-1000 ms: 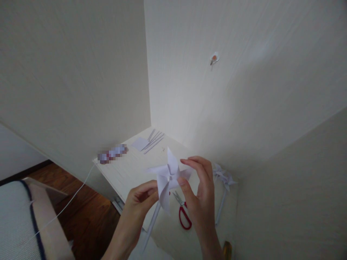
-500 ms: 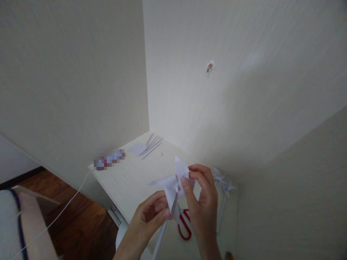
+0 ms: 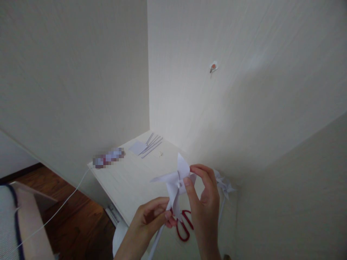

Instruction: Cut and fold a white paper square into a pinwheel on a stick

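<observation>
A white paper pinwheel [image 3: 175, 180] is held up over a small white table [image 3: 127, 177]. My left hand [image 3: 151, 216] is closed around its white stick just under the blades. My right hand [image 3: 202, 200] pinches the right blade near the hub between thumb and forefinger. Red-handled scissors [image 3: 183, 225] lie on the table right below the hands, partly hidden by them.
More white pinwheels [image 3: 223, 186] lie at the table's right side. A square of white paper [image 3: 137, 147] and several thin sticks [image 3: 151, 145] lie at the far corner, by a blurred object [image 3: 108, 157]. A white cord [image 3: 56, 213] hangs off the left edge over wooden floor.
The pinwheel has come slightly lower and turned. My right fingers have closed from spread onto the right blade, and my left hand has slid down the stick.
</observation>
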The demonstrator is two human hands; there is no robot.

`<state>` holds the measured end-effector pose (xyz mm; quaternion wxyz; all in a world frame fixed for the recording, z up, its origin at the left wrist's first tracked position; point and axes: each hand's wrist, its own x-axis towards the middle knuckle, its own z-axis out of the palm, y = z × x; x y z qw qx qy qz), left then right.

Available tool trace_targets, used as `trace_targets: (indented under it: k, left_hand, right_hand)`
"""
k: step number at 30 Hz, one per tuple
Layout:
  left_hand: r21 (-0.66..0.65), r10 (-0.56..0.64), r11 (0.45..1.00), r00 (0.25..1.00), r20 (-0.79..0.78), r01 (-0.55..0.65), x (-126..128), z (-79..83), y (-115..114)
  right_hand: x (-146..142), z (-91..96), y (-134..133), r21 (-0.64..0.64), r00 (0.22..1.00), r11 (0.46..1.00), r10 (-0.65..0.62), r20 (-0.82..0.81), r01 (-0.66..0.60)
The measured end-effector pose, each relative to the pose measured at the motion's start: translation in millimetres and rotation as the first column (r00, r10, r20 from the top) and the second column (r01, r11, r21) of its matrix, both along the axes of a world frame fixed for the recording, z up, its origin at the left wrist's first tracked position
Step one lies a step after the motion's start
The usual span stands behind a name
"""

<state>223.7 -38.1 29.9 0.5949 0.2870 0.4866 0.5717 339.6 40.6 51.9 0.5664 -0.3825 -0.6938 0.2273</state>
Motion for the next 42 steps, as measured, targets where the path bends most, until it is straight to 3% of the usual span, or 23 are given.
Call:
trace_targets:
  k: [5,11,21,42]
  left_hand:
    - [0.012,0.065,0.998,0.998,-0.009,-0.065,-1.4,-6.4,1.1]
    - [0.074,0.159,0.984,0.987,0.021,-0.160,2.5,-8.6,6.9]
    - [0.105,0.161,0.981,0.987,0.005,-0.161,6.6,-6.3,9.3]
    - [0.121,0.192,0.974,0.981,-0.003,-0.191,9.8,-3.7,9.4]
  right_hand:
    - [-0.9,2.9,-5.4,0.054,0.999,0.998,0.030,0.012,-0.031]
    - [-7.6,3.5,-21.2,0.095,0.978,0.989,0.096,0.187,-0.115]
    - [-16.9,0.0,-25.9,0.171,0.967,0.985,-0.053,0.249,0.010]
    - [-20.1,-0.8,-30.9,0.238,0.965,0.969,-0.115,0.237,0.057]
